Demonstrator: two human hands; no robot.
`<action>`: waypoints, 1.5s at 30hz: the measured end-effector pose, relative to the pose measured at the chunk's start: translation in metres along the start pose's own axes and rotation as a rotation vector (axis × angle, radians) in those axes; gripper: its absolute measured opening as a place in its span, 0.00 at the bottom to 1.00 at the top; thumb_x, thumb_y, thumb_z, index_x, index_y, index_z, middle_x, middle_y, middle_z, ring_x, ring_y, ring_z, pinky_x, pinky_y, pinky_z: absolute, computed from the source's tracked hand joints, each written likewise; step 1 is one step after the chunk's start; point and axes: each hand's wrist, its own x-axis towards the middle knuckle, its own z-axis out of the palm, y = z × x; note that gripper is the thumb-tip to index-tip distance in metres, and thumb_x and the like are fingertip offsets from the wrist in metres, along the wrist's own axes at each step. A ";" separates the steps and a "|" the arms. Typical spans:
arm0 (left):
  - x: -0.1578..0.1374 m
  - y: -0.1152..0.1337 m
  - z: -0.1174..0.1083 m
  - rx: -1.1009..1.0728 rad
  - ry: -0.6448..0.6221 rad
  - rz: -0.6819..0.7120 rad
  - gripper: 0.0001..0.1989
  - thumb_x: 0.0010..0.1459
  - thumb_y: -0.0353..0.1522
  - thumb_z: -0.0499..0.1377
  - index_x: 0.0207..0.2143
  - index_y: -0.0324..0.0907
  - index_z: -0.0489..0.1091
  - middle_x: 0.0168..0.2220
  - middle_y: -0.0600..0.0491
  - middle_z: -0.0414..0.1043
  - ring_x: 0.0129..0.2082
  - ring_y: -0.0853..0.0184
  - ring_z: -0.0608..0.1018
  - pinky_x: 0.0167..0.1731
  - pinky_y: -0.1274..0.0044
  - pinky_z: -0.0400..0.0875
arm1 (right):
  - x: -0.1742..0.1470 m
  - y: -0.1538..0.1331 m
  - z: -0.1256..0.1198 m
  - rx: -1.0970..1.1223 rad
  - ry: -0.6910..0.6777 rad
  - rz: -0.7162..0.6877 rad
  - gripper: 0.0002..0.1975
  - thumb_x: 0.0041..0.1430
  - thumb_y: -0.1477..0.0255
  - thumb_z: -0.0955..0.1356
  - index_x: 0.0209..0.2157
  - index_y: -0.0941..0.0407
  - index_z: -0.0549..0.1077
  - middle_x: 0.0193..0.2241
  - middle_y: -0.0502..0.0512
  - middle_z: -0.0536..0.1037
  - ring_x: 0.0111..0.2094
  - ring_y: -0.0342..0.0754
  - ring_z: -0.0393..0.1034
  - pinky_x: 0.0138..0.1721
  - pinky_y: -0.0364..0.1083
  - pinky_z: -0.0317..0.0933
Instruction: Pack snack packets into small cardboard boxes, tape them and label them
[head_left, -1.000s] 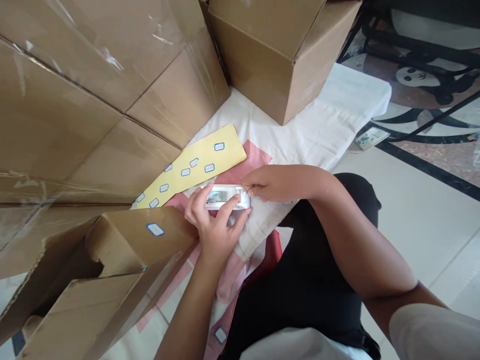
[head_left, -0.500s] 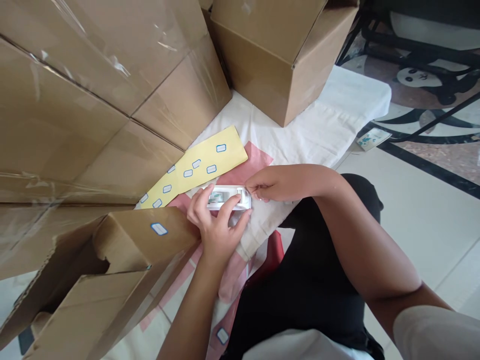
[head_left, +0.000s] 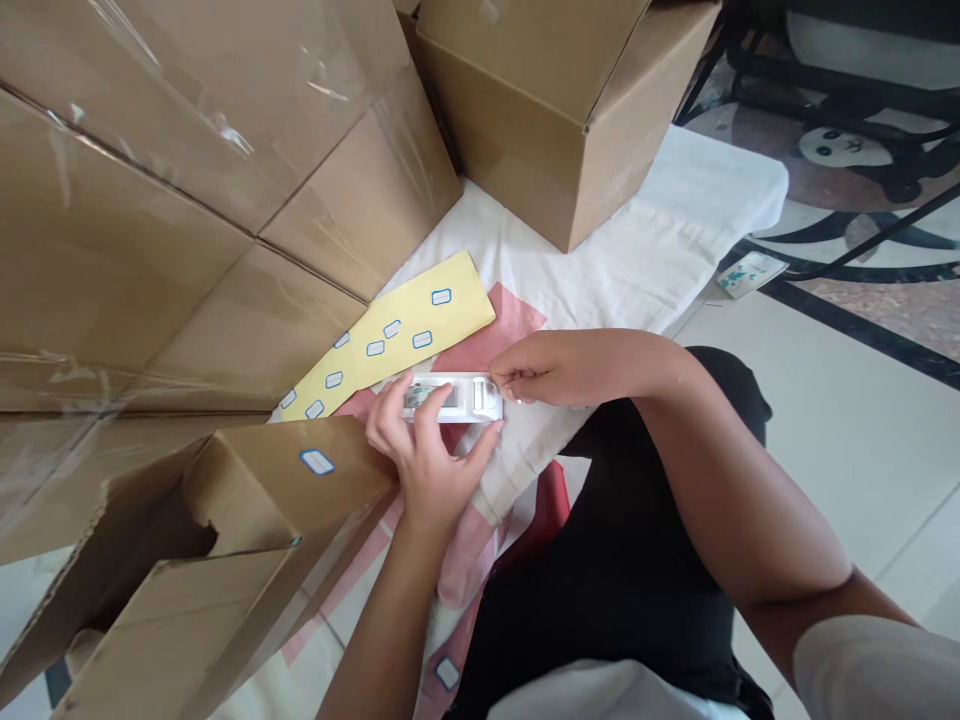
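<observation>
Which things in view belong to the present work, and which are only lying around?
In use:
- white case, held by the left hand
- right hand, at its end

Apparently just nearby:
- yellow paper with labels
- open cardboard box
- small patterned card

A white case (head_left: 466,396), touched with grey and green, sits on a white cloth (head_left: 637,270) with blocks of pink. At 11 o'clock from it, a yellow card (head_left: 420,310) bears scattered white labels edged in blue; the brown open box (head_left: 277,480) at 8 o'clock wears one like them. Plain brown cartons (head_left: 225,190) with a glossy sheen fill 10 o'clock, another brown box (head_left: 510,130) stands toward 1, and a black-and-white panda design (head_left: 844,150) shows at 2. Black trousers (head_left: 615,560) lie at 4 o'clock, pale floor tiles (head_left: 840,420) at 3.
</observation>
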 end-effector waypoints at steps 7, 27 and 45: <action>0.001 0.002 -0.007 -0.076 0.037 -0.136 0.21 0.65 0.43 0.55 0.54 0.40 0.69 0.56 0.38 0.67 0.58 0.51 0.66 0.60 0.57 0.57 | 0.001 0.000 0.000 0.041 -0.001 -0.015 0.15 0.63 0.75 0.63 0.44 0.48 0.80 0.36 0.48 0.81 0.37 0.47 0.69 0.39 0.44 0.63; 0.004 -0.007 0.000 -0.228 0.055 -0.260 0.10 0.69 0.35 0.54 0.49 0.43 0.69 0.54 0.43 0.65 0.59 0.58 0.68 0.60 0.61 0.62 | 0.008 -0.019 -0.001 0.058 -0.001 0.041 0.09 0.61 0.79 0.63 0.34 0.57 0.76 0.29 0.50 0.77 0.31 0.43 0.66 0.35 0.44 0.59; -0.029 0.008 -0.122 -0.157 0.556 -0.018 0.24 0.59 0.41 0.64 0.55 0.47 0.64 0.45 0.48 0.68 0.45 0.58 0.73 0.44 0.63 0.72 | 0.025 -0.123 0.070 -0.134 0.130 -0.239 0.08 0.67 0.73 0.66 0.37 0.56 0.78 0.30 0.50 0.80 0.29 0.43 0.70 0.32 0.43 0.59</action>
